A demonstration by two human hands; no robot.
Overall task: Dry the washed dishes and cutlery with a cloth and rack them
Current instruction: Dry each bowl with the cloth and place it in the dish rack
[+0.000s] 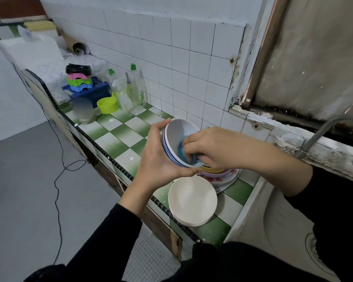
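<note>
- Black sleeves fill the bottom of the view and end short of both wrists, probably to keep the fabric off wet crockery.
- Cream-white shallow round bowls, stacked rim-up, sit at the front edge of the green-and-white checked tiled tabletop. They serve as the landmark here. Whether they are dried or still waiting cannot be told.
- Right of that stack lies the pale sink basin, so washed pieces have only a short way to travel.
- Just beyond the stack and held clear of the tabletop, the left grip wraps a white round bowl with blue rim lines. The thumb is over the top rim and the fingers are under the lower edge. The bowl is tipped so its mouth faces the other hand.
- Right grip is bunched tight on a teal-blue cloth, pressing it into the bowl's hollow. I judge this to be the drying step, with racking not yet done.
- Behind the stack, partly under the hands, a yellow and a lilac bowl rest on flowered plates, probably next in the queue.
- Far beyond the stack and to its left stand a lime-green plastic cup, clear soap bottles and a blue plastic crate, the crate possibly the rack.
</note>
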